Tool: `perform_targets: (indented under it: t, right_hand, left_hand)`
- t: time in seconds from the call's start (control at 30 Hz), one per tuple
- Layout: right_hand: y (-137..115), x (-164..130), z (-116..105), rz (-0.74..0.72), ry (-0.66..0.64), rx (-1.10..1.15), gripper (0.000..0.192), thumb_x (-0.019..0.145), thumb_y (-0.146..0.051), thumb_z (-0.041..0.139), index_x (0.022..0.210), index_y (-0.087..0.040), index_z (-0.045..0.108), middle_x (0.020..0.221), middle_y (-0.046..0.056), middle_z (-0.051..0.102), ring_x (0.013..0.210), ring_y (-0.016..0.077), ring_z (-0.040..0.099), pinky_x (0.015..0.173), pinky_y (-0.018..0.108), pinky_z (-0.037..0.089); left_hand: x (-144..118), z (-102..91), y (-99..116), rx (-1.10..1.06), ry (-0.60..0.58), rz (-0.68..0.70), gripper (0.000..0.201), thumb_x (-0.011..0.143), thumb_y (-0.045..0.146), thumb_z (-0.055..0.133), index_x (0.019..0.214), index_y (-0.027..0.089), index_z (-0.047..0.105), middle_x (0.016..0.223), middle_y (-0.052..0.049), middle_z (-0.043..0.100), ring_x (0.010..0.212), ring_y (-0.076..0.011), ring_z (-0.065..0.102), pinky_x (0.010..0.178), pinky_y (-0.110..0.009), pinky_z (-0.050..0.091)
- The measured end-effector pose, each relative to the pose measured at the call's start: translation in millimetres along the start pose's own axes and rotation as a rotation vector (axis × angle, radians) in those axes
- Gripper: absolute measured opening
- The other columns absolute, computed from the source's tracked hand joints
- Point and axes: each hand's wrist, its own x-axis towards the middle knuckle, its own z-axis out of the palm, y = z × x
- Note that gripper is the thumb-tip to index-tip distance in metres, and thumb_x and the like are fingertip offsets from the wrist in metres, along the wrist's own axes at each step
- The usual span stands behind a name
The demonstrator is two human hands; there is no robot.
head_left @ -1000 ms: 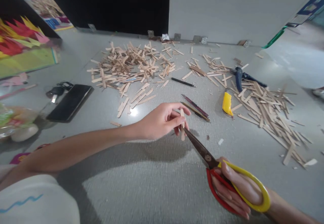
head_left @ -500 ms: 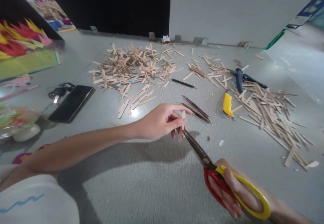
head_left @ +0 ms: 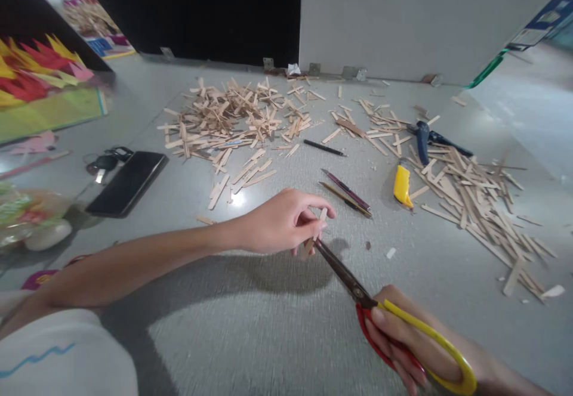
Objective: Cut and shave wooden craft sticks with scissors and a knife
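My left hand (head_left: 280, 223) pinches a short wooden ice-cream stick (head_left: 314, 234) above the grey floor. My right hand (head_left: 409, 345) grips the red and yellow handles of a pair of scissors (head_left: 358, 291). The dark blades point up and left, and their tips reach the lower end of the stick. The stick is tilted, its top between my thumb and fingers.
A big heap of sticks (head_left: 233, 118) lies ahead, and another heap (head_left: 470, 190) at the right. A yellow cutter (head_left: 401, 185), a blue glue gun (head_left: 423, 136), pens (head_left: 347, 193), a black phone (head_left: 126, 181) with keys (head_left: 105, 160) lie about. Coloured paper (head_left: 40, 80) sits far left.
The stick has tilted from upright to slanting and my left hand has dropped slightly. The scissors and my right hand have shifted left and a little down with it.
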Motion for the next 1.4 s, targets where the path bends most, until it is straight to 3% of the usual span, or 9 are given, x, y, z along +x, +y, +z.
perform_targets:
  t: [0.27,0.43,0.57,0.7,0.87,1.1,1.2,1.4]
  right_hand:
    - [-9,-3,3,0.114,0.058,-0.086,0.079,0.082,-0.102,0.047,0.068,-0.024,0.045,0.047,-0.008,0.042,0.033,0.005,0.04,0.032,0.016,0.026]
    - [-13,-3,5,0.095,0.054,-0.136,0.077,0.088,-0.098,0.043,0.064,-0.024,0.045,0.047,-0.007,0.042,0.033,0.0055,0.04,0.032,0.017,0.028]
    - [-12,-2,8,0.074,0.061,-0.165,0.08,0.09,-0.097,0.039,0.057,-0.024,0.043,0.044,-0.005,0.04,0.033,0.0057,0.039,0.031,0.017,0.027]
    - [-8,-3,8,0.084,0.054,-0.107,0.081,0.088,-0.099,0.043,0.055,-0.024,0.044,0.041,-0.006,0.038,0.031,0.0058,0.039,0.029,0.017,0.025]
    - [6,1,5,-0.026,0.01,0.041,0.08,0.096,-0.09,0.047,0.052,-0.023,0.048,0.032,-0.007,0.037,0.024,0.0051,0.034,0.025,0.016,0.019]
    - [27,15,2,-0.035,-0.195,0.372,0.081,0.095,-0.09,0.048,0.046,-0.025,0.04,0.026,-0.006,0.036,0.016,0.007,0.03,0.022,0.017,0.021]
    - [24,19,3,-0.046,-0.223,0.42,0.081,0.093,-0.091,0.05,0.046,-0.026,0.039,0.026,-0.006,0.034,0.018,0.0081,0.033,0.023,0.016,0.023]
    - [22,16,8,-0.134,-0.049,0.345,0.081,0.092,-0.095,0.041,0.054,-0.024,0.047,0.031,-0.006,0.034,0.024,0.0092,0.035,0.029,0.019,0.03]
  left_hand:
    - [-2,2.2,4,-0.03,-0.013,-0.048,0.023,0.102,0.02,0.056,0.12,0.013,0.068,0.07,-0.002,0.074,0.053,-0.015,0.07,0.053,-0.023,0.055]
    - [0,3.1,1,-0.066,-0.009,-0.038,0.033,0.105,0.028,0.058,0.135,0.015,0.061,0.077,-0.001,0.076,0.056,-0.0134,0.066,0.057,-0.024,0.052]
    - [4,4.5,-2,-0.026,-0.036,0.005,0.029,0.108,0.039,0.055,0.1,0.015,0.071,0.077,-0.004,0.074,0.059,-0.013,0.065,0.057,-0.023,0.047]
    - [5,2.4,0,-0.021,-0.053,0.045,0.037,0.108,0.043,0.059,0.082,0.016,0.067,0.077,-0.005,0.074,0.062,-0.0128,0.066,0.058,-0.022,0.048]
    - [6,-4.2,0,-0.085,-0.155,0.021,0.03,0.106,0.034,0.062,0.085,0.015,0.07,0.081,-0.007,0.076,0.068,-0.0143,0.071,0.051,-0.018,0.047]
    - [13,-9.1,-7,-0.168,-0.202,0.021,0.026,0.103,0.037,0.069,0.09,0.016,0.072,0.089,-0.01,0.079,0.075,-0.018,0.078,0.044,-0.017,0.048]
    - [13,-9.6,-7,-0.184,-0.163,0.018,0.028,0.104,0.041,0.069,0.09,0.016,0.069,0.092,-0.012,0.08,0.078,-0.0203,0.079,0.046,-0.019,0.053]
    - [10,-5.1,-5,-0.259,0.03,-0.012,0.028,0.108,0.039,0.063,0.09,0.019,0.055,0.087,-0.01,0.079,0.072,-0.0194,0.079,0.053,-0.025,0.062]
